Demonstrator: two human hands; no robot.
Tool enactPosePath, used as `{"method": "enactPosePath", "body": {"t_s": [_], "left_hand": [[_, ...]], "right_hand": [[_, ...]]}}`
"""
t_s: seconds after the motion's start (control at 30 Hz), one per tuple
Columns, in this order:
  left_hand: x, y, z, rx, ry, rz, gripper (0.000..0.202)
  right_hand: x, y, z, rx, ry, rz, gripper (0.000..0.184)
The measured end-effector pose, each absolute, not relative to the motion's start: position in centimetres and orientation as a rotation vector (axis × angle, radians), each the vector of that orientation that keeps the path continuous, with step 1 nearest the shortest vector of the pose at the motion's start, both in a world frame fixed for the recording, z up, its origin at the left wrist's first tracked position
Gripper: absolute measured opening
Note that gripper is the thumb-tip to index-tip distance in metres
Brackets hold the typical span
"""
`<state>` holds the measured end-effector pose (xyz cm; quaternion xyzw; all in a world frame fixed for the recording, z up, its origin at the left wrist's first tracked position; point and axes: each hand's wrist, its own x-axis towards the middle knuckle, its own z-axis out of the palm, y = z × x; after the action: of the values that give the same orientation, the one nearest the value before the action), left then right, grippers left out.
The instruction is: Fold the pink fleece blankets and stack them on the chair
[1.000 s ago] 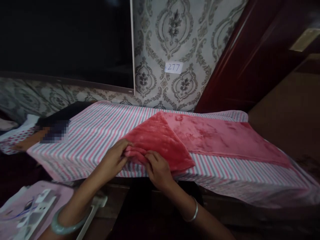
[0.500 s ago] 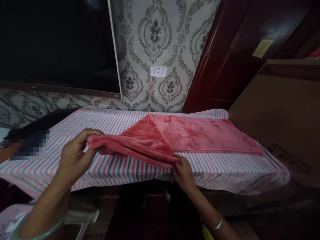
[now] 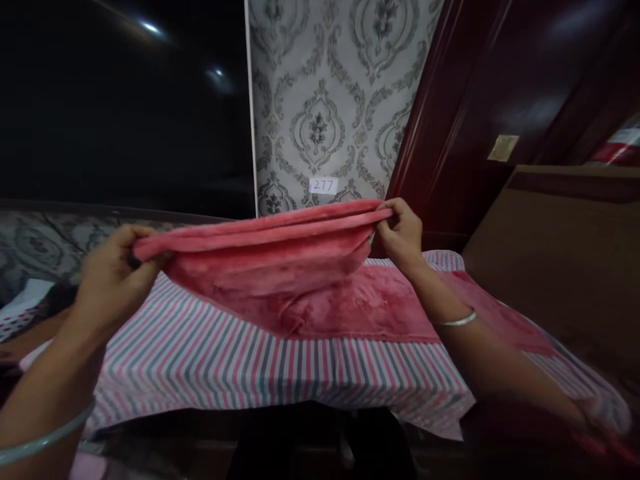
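the layered edge of the pink cloth [image 3: 270, 233] could slip apart or sag crooked if either pinch loosens or the pull turns uneven; it stretches between the left hand [image 3: 113, 280], clamped on its left end, and the right hand [image 3: 403, 233], clamped on its right end, the remainder lying rightward over the striped cover [image 3: 215, 363]

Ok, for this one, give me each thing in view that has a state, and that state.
Red plush cloth: one end raised, its edge stretched nearly straight; the rest lies spread out
Bare left hand: pinching the raised edge
Bare right hand: pinching that edge's other end
Pink, grey and white striped cloth: spread out, front hanging down
Large black flat screen: dark, reflecting lights
Brown cardboard box: open or shut, cannot tell
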<state>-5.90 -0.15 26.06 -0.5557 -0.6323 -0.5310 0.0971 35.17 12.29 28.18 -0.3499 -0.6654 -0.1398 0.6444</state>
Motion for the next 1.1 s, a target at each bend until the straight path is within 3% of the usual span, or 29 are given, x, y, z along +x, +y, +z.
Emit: {"method": "enactPosePath", "body": {"t_s": [0.27,0.43,0.5,0.6,0.7,0.9,1.0,1.1], "left_hand": [[-9.0,-2.6,21.7,-1.703,-1.972,-1.658,0.017],[-12.0,-3.5,19.9,-1.995,-1.962,-1.352,0.015],[-12.3,-3.7,20.7,-2.144,-1.933,-1.207,0.032],[-10.0,-3.2,23.0,-2.342,-1.814,-1.204,0.079],[-5.5,-0.8,25.3,-2.363,-1.689,-1.377,0.093],[-1.5,4.5,27.7,-2.148,-1.796,-1.406,0.027],[-3.3,4.9,29.3,-1.975,-1.877,-1.395,0.02],[-6.0,5.4,31.3,-1.867,-1.951,-1.292,0.028]], "right_hand": [[29.0,14.3,32.5,-0.569,-1.6,-0.22,0.027],[23.1,13.2,32.7,-0.425,-1.759,-0.041,0.036],[20.4,12.2,32.5,-0.351,-1.868,-0.012,0.037],[16.7,10.6,32.0,-0.277,-2.043,0.01,0.04],[14.2,9.5,31.7,-0.286,-2.177,0.02,0.039],[17.0,12.6,30.2,-0.397,-2.13,0.041,0.04],[22.8,16.0,25.9,-0.618,-2.073,0.098,0.04],[29.1,18.3,19.4,-1.093,-2.023,0.318,0.029]]}}
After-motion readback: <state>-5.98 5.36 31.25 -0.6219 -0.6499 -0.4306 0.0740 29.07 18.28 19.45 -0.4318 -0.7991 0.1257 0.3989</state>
